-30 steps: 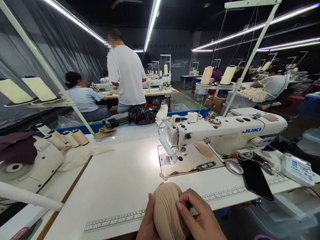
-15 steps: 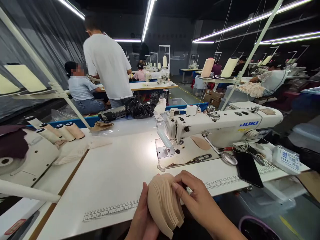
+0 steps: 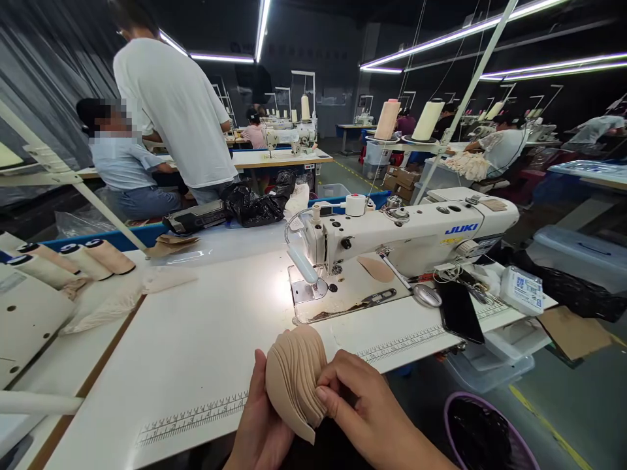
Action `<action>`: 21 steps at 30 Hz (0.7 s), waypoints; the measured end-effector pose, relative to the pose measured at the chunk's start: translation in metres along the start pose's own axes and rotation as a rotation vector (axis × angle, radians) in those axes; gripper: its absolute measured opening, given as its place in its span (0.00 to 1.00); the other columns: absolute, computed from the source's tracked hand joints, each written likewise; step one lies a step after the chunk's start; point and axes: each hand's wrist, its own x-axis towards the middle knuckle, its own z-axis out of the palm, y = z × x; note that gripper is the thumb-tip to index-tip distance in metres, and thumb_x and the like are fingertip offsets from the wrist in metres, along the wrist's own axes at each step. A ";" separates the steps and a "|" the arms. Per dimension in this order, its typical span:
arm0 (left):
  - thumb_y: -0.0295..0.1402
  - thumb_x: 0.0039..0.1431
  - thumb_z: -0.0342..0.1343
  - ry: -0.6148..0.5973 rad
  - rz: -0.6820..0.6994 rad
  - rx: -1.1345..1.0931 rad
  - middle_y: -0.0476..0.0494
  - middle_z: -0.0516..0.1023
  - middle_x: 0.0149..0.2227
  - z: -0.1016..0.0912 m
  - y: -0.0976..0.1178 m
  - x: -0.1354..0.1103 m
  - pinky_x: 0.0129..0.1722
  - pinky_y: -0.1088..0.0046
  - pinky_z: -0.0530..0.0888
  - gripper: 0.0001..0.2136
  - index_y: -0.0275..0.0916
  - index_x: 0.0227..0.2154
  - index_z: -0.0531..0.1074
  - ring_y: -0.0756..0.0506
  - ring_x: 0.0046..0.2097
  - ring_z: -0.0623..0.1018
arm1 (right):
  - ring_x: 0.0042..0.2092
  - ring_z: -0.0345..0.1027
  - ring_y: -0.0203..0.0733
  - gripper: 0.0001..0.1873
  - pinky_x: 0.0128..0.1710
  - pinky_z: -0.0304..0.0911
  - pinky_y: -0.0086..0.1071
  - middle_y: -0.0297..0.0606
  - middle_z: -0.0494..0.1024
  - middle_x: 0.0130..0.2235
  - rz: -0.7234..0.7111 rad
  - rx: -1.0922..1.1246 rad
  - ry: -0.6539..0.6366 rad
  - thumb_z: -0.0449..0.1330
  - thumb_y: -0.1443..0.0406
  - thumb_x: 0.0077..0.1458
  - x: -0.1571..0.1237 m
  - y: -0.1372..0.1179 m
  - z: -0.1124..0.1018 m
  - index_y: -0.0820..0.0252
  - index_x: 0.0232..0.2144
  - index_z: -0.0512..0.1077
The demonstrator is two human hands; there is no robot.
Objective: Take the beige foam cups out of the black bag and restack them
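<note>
Both your hands, left (image 3: 259, 424) and right (image 3: 365, 418), grip an unsorted stack of beige foam cups (image 3: 294, 378), nothing yet under the white sewing machine (image 3: 406, 238).

A white Juki sewing machine (image 3: 406, 238) stood on the white desk (image 3: 196, 346), a black phone (image 3: 459, 312) beside it; beige thread cones (image 3: 83, 260) lay far left.

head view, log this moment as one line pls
left hand: holds stack of beige pads | right hand: fingering pad edges | sewing machine: beyond, untouched
</note>
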 end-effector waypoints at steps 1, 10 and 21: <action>0.52 0.69 0.52 -0.002 0.008 0.003 0.33 0.84 0.50 0.000 0.000 0.000 0.67 0.47 0.68 0.25 0.37 0.51 0.81 0.30 0.62 0.77 | 0.36 0.67 0.36 0.06 0.35 0.60 0.32 0.32 0.72 0.33 -0.027 0.002 0.025 0.59 0.65 0.66 -0.001 0.000 0.001 0.55 0.34 0.71; 0.52 0.63 0.61 -0.151 0.139 0.108 0.30 0.83 0.53 0.010 -0.008 -0.005 0.71 0.45 0.60 0.26 0.34 0.50 0.83 0.27 0.66 0.71 | 0.29 0.61 0.36 0.11 0.31 0.54 0.34 0.31 0.69 0.27 -0.527 -0.319 0.264 0.54 0.67 0.69 -0.006 0.009 0.030 0.59 0.31 0.67; 0.51 0.63 0.62 -0.159 0.162 0.107 0.34 0.81 0.57 0.012 -0.013 -0.003 0.72 0.48 0.59 0.27 0.38 0.58 0.78 0.29 0.68 0.70 | 0.23 0.51 0.36 0.11 0.24 0.48 0.35 0.28 0.61 0.19 -0.724 -0.634 0.478 0.60 0.74 0.57 -0.003 0.007 0.039 0.56 0.26 0.68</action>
